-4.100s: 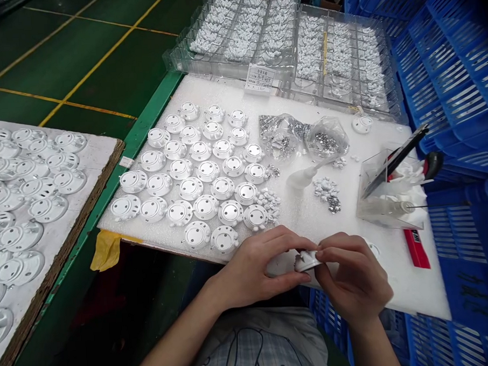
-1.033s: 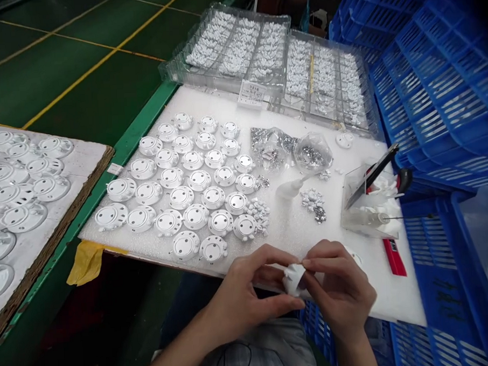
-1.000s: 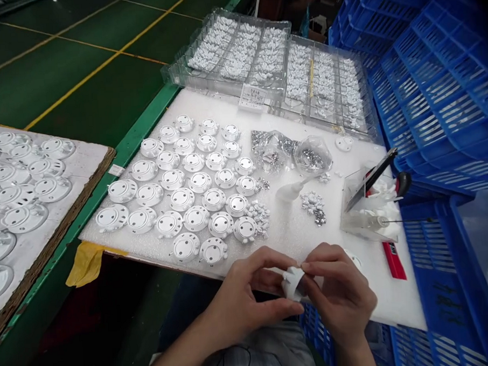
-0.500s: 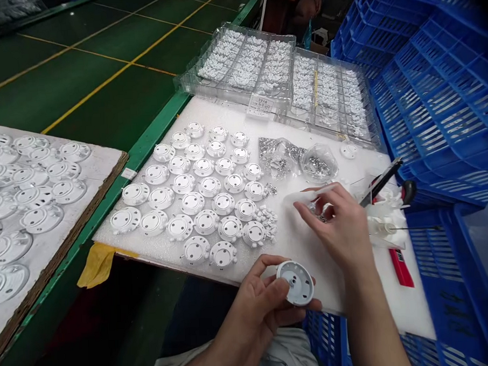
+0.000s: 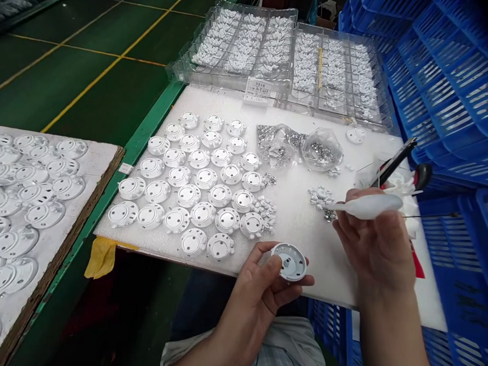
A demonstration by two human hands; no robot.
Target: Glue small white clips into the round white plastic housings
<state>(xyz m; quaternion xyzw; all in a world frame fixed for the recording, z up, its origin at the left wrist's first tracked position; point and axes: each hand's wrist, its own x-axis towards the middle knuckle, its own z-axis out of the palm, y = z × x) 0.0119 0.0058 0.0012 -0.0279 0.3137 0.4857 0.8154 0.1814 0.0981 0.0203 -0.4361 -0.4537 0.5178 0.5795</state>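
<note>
White round shell (image 5: 295,260), head view: in the left hand (image 5: 254,290), over the near edge of the foam-topped bench (image 5: 296,210). Left grip clamped on it, thumb over the left rim, fingers behind. Hollow side up, tilted toward the camera, probably so the inside and center post stay visible and reachable.

Right hand (image 5: 378,252), to the right: grip clamped on a white squeeze bottle (image 5: 372,205). Bottle lies roughly level, nozzle pointing left, well apart from the shell. Looks like a steadying hold, fingers wrapped under the body.

Far-left of the shell: loose rows of similar discs (image 5: 203,213), flat faces up, mostly spaced, likely to avoid rubbing. Small white pieces (image 5: 320,197) and metal bits (image 5: 330,215) sit in heaps left of the bottle, presumably for easy picking. Bags of metal bits (image 5: 322,150) farther back; clear trays (image 5: 227,82) of white parts at the far edge, probably out of the working area.
</note>
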